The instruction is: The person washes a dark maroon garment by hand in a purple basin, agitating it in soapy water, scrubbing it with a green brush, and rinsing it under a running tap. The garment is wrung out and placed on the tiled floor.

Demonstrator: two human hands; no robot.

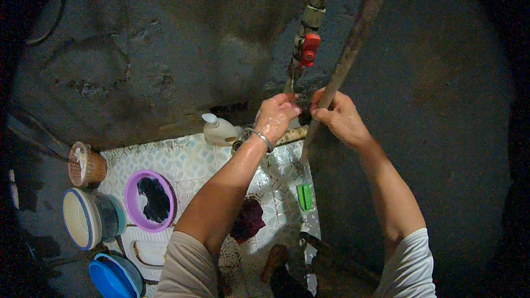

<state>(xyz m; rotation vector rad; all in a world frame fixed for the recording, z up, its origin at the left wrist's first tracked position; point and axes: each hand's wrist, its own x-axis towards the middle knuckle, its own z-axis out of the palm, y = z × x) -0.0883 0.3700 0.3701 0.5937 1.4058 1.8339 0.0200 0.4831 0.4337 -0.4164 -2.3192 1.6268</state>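
My left hand, wet and with a metal bangle at the wrist, is bent just below a valve with a red handle. A thin pale strand, water or string, runs down from the valve towards its fingertips. Whether the fingers pinch anything is hidden. My right hand is closed around a long slanting pipe, thumb in front and fingers behind. Behind my left wrist stands a pale plastic bottle. On the wet tiles below lie dark red cloth and a green brush-like object.
A purple basin holds dark cloth and suds. Further left are an orange-brown basket, stacked cream basins and blue basins. A squat toilet is set in the tiled floor. Dark walls border it.
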